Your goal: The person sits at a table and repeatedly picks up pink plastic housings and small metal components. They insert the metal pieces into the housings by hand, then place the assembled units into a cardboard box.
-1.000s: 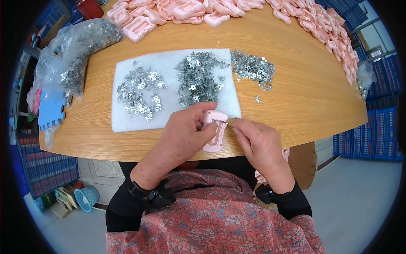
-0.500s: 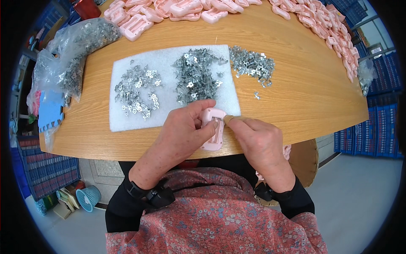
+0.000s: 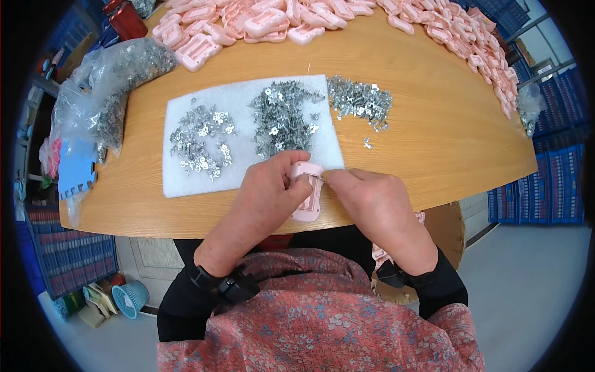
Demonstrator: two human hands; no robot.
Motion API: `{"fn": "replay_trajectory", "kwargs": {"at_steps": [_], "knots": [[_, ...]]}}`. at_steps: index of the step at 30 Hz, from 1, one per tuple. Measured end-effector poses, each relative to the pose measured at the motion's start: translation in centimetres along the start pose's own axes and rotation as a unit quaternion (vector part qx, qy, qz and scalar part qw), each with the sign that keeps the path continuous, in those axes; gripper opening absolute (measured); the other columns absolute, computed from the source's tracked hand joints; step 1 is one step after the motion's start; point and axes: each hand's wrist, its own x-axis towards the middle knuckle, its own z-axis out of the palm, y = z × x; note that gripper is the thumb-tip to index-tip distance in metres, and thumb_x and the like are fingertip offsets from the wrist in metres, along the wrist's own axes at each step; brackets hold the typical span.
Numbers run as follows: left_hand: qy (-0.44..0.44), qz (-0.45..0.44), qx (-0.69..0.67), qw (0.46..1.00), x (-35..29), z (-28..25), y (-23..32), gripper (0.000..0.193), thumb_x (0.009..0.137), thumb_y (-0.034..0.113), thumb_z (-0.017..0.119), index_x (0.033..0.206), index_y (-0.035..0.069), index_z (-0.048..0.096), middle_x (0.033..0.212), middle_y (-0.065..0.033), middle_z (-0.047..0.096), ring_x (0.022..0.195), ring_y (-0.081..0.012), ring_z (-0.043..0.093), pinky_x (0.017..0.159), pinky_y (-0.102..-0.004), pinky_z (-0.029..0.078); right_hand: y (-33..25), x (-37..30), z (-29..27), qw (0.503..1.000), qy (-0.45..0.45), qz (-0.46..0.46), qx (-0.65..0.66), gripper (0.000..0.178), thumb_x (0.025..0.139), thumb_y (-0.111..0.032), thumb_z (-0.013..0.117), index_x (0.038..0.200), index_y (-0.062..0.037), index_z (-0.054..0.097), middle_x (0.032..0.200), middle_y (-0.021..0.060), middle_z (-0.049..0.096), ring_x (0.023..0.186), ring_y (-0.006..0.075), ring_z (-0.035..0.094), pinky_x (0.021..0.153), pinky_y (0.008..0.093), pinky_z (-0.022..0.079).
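Observation:
My left hand is closed around a pink plastic casing, holding it near the table's front edge. Its thumb presses into the long recess in the casing. From the right, my right hand comes up to the casing's upper right side, fingers pinched. A tan tip shows at those fingers with a thin edge reaching toward the recess; what they hold is too small to make out. Just beyond the hands, a white foam sheet carries a loose pile of small metal clips and a denser pile of metal pieces.
More small metal pieces lie right of the foam. Pink casings are heaped along the far edge and the right side. Plastic bags of metal parts and a blue foam mat sit at the left.
The view has shifted slightly. Both hands stay at the casing, and my right hand's fingertips have turned a little, covering more of the tan tip.

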Motion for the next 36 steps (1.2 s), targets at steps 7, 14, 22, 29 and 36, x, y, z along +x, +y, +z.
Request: {"fn": "replay_trajectory", "kwargs": {"at_steps": [7, 14, 22, 29, 36], "knots": [[0.010, 0.006, -0.114, 0.993, -1.1, -0.1, 1.6, 0.037, 0.094, 0.000, 0.050, 0.130, -0.003, 0.053, 0.107, -0.0070, 0.068, 0.094, -0.0102, 0.064, 0.082, -0.0260, 0.053, 0.1, -0.3, 1.5, 0.830, 0.035, 0.195, 0.521, 0.019, 0.096, -0.009, 0.063, 0.111, 0.0017, 0.059, 0.088, 0.0053, 0.068, 0.067, 0.0101, 0.059, 0.059, 0.0271, 0.048], [-0.008, 0.046, -0.065, 0.997, -1.5, 0.0, 1.5, 0.034, 0.101, 0.019, 0.040, 0.128, 0.001, 0.052, 0.088, -0.0046, 0.062, 0.072, -0.0117, 0.055, 0.066, -0.0260, 0.046, -1.2, -0.1, 0.2, 0.798, 0.070, 0.165, 0.575, 0.017, 0.101, -0.008, 0.051, 0.111, 0.0029, 0.058, 0.087, 0.0017, 0.065, 0.069, 0.0044, 0.053, 0.063, 0.0224, 0.046], [-0.144, -0.084, -0.513, 0.842, -1.6, -1.2, 1.7, 0.039, 0.106, 0.033, 0.043, 0.126, 0.002, 0.053, 0.069, -0.0010, 0.044, 0.053, -0.0119, 0.040, 0.050, -0.0257, 0.034, -2.0, 0.6, 2.9, 0.841, 0.157, 0.067, 0.514, 0.020, 0.097, -0.003, 0.048, 0.111, -0.0010, 0.062, 0.079, 0.0026, 0.060, 0.069, 0.0078, 0.055, 0.066, 0.0241, 0.047], [-0.150, -0.101, -0.545, 0.819, -1.6, -1.3, 1.5, 0.040, 0.104, 0.036, 0.047, 0.123, 0.002, 0.055, 0.069, -0.0014, 0.046, 0.053, -0.0117, 0.040, 0.049, -0.0263, 0.033, -2.4, 0.8, 2.8, 0.874, 0.143, 0.049, 0.461, 0.015, 0.094, -0.003, 0.053, 0.107, -0.0030, 0.060, 0.077, 0.0079, 0.060, 0.068, 0.0170, 0.061, 0.063, 0.0299, 0.049], [0.021, -0.003, -0.225, 0.974, -1.3, -0.2, 1.7, 0.030, 0.103, 0.025, 0.049, 0.126, 0.004, 0.049, 0.102, -0.0081, 0.060, 0.078, -0.0120, 0.056, 0.064, -0.0270, 0.048, -3.7, 0.8, 2.4, 0.915, 0.159, -0.037, 0.369, 0.024, 0.086, -0.010, 0.070, 0.106, -0.0032, 0.060, 0.084, 0.0113, 0.065, 0.076, 0.0258, 0.066, 0.068, 0.0332, 0.053]]}}
